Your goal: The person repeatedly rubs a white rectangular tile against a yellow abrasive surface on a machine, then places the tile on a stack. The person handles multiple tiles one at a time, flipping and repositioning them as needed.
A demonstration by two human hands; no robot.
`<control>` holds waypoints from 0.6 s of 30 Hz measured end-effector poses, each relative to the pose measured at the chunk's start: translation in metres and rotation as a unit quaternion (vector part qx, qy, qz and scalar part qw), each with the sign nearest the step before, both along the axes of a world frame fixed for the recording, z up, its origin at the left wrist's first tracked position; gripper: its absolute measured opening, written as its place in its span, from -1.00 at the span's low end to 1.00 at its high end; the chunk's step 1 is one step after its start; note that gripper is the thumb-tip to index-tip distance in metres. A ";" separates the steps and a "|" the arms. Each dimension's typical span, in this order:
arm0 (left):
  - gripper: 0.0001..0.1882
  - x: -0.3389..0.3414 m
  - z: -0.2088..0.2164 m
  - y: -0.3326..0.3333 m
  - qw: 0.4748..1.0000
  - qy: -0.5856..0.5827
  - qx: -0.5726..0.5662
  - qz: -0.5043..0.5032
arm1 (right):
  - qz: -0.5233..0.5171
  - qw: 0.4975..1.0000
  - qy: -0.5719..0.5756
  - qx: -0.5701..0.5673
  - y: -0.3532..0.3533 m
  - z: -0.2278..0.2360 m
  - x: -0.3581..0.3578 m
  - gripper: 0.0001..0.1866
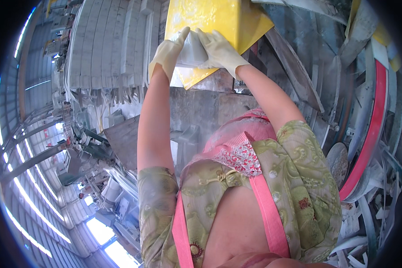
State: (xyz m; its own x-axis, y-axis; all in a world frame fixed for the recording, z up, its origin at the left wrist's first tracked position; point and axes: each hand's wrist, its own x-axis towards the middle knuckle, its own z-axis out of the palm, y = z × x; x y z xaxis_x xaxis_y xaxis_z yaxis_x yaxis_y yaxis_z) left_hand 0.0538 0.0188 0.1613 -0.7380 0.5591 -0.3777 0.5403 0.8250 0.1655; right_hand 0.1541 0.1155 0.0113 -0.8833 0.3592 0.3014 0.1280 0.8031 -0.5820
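My left hand, in a cream rubber glove, grips the left side of a pale grey, smooth block. On the block's right side lies my right hand, gloved the same way, with its fingers bent toward the far edge. The block sits between both hands at the near part of a wet, shiny yellow sheet. This sheet covers a raised surface and hangs down in a pointed flap at the right. My palms hide part of the block, so its full shape cannot be made out.
A stack of long grey slabs stands left of the yellow sheet. To the right leans a long board. Farther right are a curved red strip, a round grey disc and scattered offcut strips. Machinery stands at lower left.
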 end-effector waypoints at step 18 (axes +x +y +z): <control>-0.03 0.031 -0.010 -0.012 0.992 -0.010 0.011 0.123 | 0.007 0.998 0.029 0.058 0.001 -0.007 -0.002 0.33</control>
State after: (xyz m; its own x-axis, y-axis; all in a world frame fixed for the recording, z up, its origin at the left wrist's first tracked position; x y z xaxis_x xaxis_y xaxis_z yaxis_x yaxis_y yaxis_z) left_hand 0.0849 0.0064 0.1513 -0.8454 0.3723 -0.3829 0.3204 0.9272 0.1941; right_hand 0.1521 0.1169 0.0043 -0.8674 0.3073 0.3914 0.0858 0.8671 -0.4908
